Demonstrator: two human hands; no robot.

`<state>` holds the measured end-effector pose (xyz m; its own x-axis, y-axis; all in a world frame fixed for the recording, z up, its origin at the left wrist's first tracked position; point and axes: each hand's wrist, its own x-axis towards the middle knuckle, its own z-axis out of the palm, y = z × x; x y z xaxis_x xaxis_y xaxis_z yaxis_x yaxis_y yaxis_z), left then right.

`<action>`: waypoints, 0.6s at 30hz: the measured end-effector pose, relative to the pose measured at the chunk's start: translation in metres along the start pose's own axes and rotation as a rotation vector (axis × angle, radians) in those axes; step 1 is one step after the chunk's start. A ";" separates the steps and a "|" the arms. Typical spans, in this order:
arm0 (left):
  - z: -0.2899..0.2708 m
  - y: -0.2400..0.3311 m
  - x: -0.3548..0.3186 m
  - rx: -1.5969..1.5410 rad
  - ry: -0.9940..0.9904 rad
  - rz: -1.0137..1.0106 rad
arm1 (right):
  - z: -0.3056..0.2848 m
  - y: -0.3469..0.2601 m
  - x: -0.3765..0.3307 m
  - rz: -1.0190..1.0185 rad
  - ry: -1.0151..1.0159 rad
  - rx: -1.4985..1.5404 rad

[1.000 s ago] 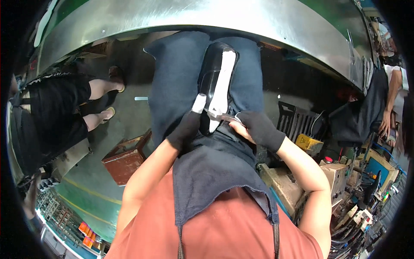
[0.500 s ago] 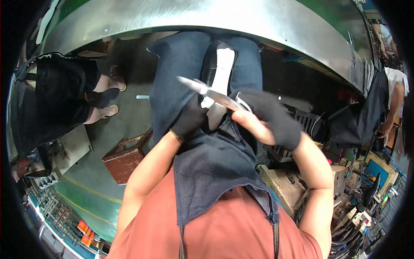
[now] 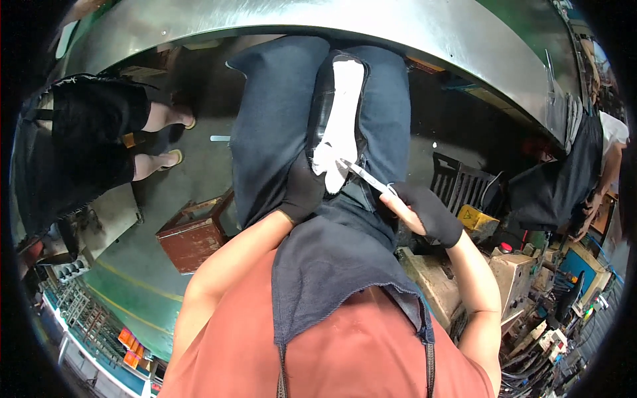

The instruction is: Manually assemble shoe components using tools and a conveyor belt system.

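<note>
A black shoe (image 3: 320, 109), sole side up, rests lengthwise between my denim-covered thighs. A long white strip (image 3: 346, 93) covers its bottom, and a ragged white flap (image 3: 323, 159) lifts near the end closest to me. My left hand (image 3: 302, 189), in a black fingerless glove, grips the shoe's near end from the left; its fingertips are partly hidden. In my right hand (image 3: 423, 211), gloved the same way, the fingers close round a slim metal knife (image 3: 367, 177). The knife's tip meets the white material beside the flap.
A metal-edged workbench (image 3: 318, 16) curves across just beyond my knees. On the floor at left stands a brown wooden stool (image 3: 192, 242). Another person's legs (image 3: 156, 142) are farther left; a second person's arm (image 3: 602, 189) shows at right. Machinery (image 3: 431, 278) sits by my right elbow.
My right hand has brought the knife down and right, from held across above the shoe to its tip on the white material. The loose flap now shows more plainly. My left hand stays at the shoe.
</note>
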<state>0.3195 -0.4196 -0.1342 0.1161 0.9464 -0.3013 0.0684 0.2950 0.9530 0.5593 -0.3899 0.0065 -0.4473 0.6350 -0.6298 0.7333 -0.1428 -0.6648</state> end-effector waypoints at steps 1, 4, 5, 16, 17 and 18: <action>0.003 0.009 0.002 0.093 0.095 0.037 | -0.005 -0.009 -0.001 -0.002 0.002 0.001; 0.003 0.019 0.003 0.158 0.153 0.074 | -0.017 -0.040 0.010 -0.082 -0.001 -0.041; 0.000 0.023 0.001 0.075 0.089 0.062 | -0.015 -0.057 0.019 -0.271 0.078 0.003; -0.024 0.041 -0.018 -0.570 -0.310 -0.354 | -0.034 -0.006 0.020 0.101 -0.024 0.122; -0.012 0.036 -0.015 -0.447 -0.233 -0.214 | -0.032 -0.008 0.018 0.099 -0.030 0.120; -0.004 0.027 -0.008 -0.323 -0.166 -0.072 | -0.030 -0.012 0.017 0.042 0.039 0.113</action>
<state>0.3161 -0.4188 -0.1057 0.2835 0.8954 -0.3435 -0.2309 0.4114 0.8817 0.5578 -0.3546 0.0157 -0.3953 0.6554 -0.6436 0.6874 -0.2537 -0.6805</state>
